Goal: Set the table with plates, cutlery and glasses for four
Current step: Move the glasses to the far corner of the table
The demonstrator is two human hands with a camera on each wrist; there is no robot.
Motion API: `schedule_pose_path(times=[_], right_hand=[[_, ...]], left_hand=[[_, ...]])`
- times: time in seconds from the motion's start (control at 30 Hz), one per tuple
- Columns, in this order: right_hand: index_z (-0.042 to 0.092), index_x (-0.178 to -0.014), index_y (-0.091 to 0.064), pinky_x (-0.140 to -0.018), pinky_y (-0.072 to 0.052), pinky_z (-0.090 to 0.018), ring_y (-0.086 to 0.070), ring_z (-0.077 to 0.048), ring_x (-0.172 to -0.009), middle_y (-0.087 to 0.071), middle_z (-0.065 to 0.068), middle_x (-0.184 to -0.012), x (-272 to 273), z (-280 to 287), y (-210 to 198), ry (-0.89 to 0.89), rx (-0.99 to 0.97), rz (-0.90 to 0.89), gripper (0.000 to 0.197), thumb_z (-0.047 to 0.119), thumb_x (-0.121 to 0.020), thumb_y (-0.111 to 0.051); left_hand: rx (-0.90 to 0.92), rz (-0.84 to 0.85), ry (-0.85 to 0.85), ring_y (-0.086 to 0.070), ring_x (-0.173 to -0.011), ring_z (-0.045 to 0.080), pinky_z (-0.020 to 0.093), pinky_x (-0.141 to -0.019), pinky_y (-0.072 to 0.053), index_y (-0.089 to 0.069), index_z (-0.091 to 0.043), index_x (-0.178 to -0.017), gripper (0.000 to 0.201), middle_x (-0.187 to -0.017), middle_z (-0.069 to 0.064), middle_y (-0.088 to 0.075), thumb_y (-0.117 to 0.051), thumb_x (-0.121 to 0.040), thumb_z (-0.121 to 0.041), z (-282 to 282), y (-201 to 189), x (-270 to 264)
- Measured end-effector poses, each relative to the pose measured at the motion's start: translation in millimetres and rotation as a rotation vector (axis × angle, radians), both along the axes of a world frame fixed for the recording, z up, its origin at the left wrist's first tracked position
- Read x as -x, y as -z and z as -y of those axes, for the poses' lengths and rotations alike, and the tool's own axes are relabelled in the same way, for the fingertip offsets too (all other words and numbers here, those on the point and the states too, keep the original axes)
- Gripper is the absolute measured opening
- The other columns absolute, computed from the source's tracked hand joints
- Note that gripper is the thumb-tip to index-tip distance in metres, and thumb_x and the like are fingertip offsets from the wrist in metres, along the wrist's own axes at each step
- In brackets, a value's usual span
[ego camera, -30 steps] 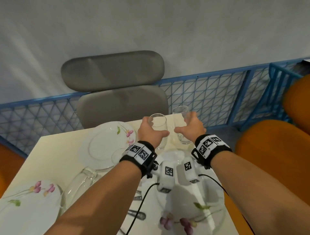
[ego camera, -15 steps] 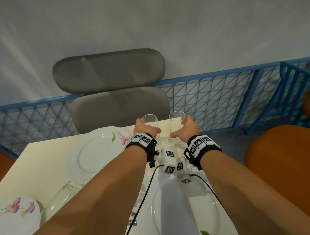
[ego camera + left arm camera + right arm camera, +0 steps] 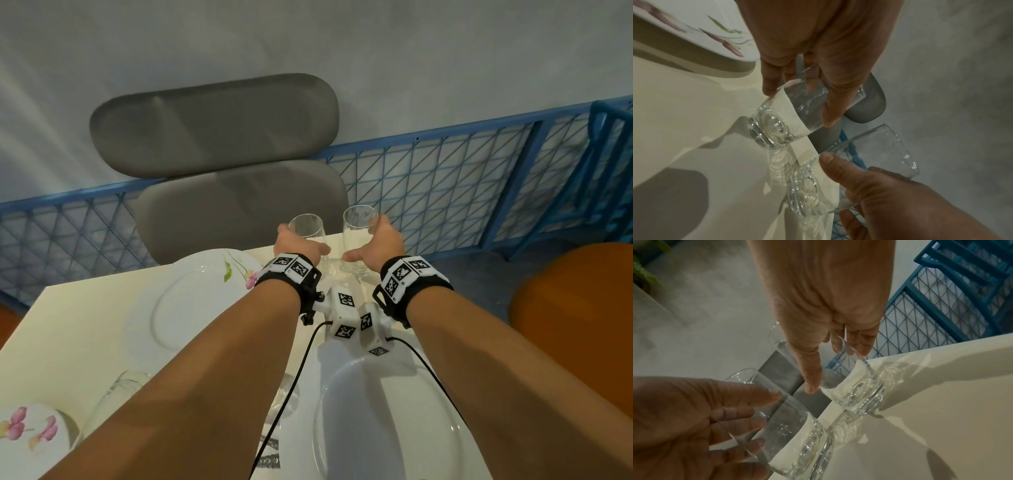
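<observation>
Two clear glasses stand side by side at the far edge of the cream table [image 3: 85,335]. My left hand [image 3: 301,241] wraps the left glass [image 3: 307,224]; the left wrist view shows thumb and fingers on opposite sides of that glass [image 3: 789,113]. My right hand [image 3: 371,240] holds the right glass [image 3: 358,219], fingers behind it and thumb low at its near side; the right wrist view shows this glass [image 3: 855,386] with its base on the table. A flowered plate [image 3: 191,308] lies left of the glasses and a white plate [image 3: 376,411] lies under my right forearm.
A grey chair [image 3: 239,205] stands beyond the far edge, with a blue mesh fence [image 3: 445,178] behind it. An orange chair [image 3: 575,308] is at the right. A glass lying on its side [image 3: 116,394], a small flowered plate [image 3: 30,431] and cutlery [image 3: 270,455] are near me.
Both hands have reached further toward the table's far edge with the glasses. My head has come forward, so the near plates have slid down the picture.
</observation>
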State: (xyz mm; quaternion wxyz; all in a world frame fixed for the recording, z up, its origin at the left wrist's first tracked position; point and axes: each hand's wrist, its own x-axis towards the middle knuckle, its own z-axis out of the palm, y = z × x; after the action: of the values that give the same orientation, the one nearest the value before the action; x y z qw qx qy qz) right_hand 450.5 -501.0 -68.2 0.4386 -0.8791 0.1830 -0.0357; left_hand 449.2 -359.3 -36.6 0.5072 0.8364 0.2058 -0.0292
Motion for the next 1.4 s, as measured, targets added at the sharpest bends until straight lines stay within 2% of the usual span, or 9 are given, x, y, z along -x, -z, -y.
schedule_pose_path(times=[0.1, 0.37, 0.57, 0.77, 1.07, 1.27, 1.4], right_hand=[[0.012, -0.123, -0.044, -0.092, -0.045, -0.032, -0.053, -0.024, -0.118, -0.060, -0.006, -0.121, -1, -1, 2, 0.004, -0.012, 0.009, 0.083, 0.022, -0.056, -0.092], [0.013, -0.128, -0.042, -0.092, -0.047, -0.033, -0.053, -0.027, -0.117, -0.057, -0.009, -0.124, -2, 2, 4, 0.009, -0.024, -0.007, 0.092, 0.024, -0.053, -0.093], [0.013, -0.124, -0.044, -0.089, -0.047, -0.032, -0.056, -0.027, -0.113, -0.059, -0.010, -0.121, -3, 2, 6, 0.006, -0.013, -0.002, 0.081, 0.021, -0.057, -0.091], [0.012, -0.124, -0.045, -0.087, -0.046, -0.031, -0.056, -0.027, -0.113, -0.060, -0.010, -0.120, -1, 3, 6, -0.004, -0.013, -0.002, 0.079, 0.020, -0.059, -0.090], [0.011, -0.126, -0.043, -0.093, -0.046, -0.034, -0.053, -0.028, -0.118, -0.059, -0.011, -0.124, 0, 0, 3, 0.006, 0.003, -0.018, 0.084, 0.022, -0.058, -0.091], [0.011, -0.134, -0.036, -0.098, -0.045, -0.035, -0.049, -0.029, -0.122, -0.055, -0.012, -0.128, 9, 2, -6, 0.004, 0.015, -0.036, 0.097, 0.018, -0.055, -0.093], [0.013, -0.144, -0.026, -0.106, -0.037, -0.039, -0.037, -0.030, -0.132, -0.038, -0.015, -0.142, 22, 7, -22, 0.005, 0.035, -0.040, 0.114, 0.019, -0.052, -0.093]], left_hand=[[-0.005, -0.002, 0.001, -0.059, -0.110, 0.030, 0.042, -0.093, -0.050, -0.037, -0.014, -0.132, 0.079, -0.122, 0.009, -0.057, -0.083, -0.069, -0.015, 1, 0, 0], [-0.037, 0.003, 0.022, -0.057, -0.112, 0.029, 0.036, -0.088, -0.049, -0.036, -0.013, -0.133, 0.083, -0.124, 0.009, -0.056, -0.085, -0.066, -0.015, -1, -1, 1], [-0.079, -0.005, 0.025, -0.058, -0.112, 0.028, 0.036, -0.090, -0.050, -0.040, -0.013, -0.129, 0.076, -0.123, 0.008, -0.057, -0.084, -0.067, -0.014, -3, 1, 3], [-0.103, -0.005, 0.035, -0.058, -0.111, 0.027, 0.033, -0.084, -0.048, -0.043, -0.012, -0.129, 0.073, -0.123, 0.007, -0.057, -0.084, -0.068, -0.014, -3, 2, 3], [-0.109, -0.017, 0.044, -0.058, -0.113, 0.028, 0.037, -0.090, -0.050, -0.042, -0.013, -0.131, 0.077, -0.124, 0.008, -0.057, -0.085, -0.067, -0.014, -5, 2, 3], [-0.136, -0.060, 0.053, -0.051, -0.123, 0.031, 0.041, -0.098, -0.048, -0.025, -0.013, -0.143, 0.098, -0.136, 0.013, -0.048, -0.086, -0.065, -0.012, -4, -8, 7], [-0.224, -0.037, 0.072, -0.048, -0.125, 0.032, 0.039, -0.096, -0.046, -0.018, -0.011, -0.145, 0.104, -0.140, 0.014, -0.038, -0.085, -0.066, -0.009, -6, -26, 18]])
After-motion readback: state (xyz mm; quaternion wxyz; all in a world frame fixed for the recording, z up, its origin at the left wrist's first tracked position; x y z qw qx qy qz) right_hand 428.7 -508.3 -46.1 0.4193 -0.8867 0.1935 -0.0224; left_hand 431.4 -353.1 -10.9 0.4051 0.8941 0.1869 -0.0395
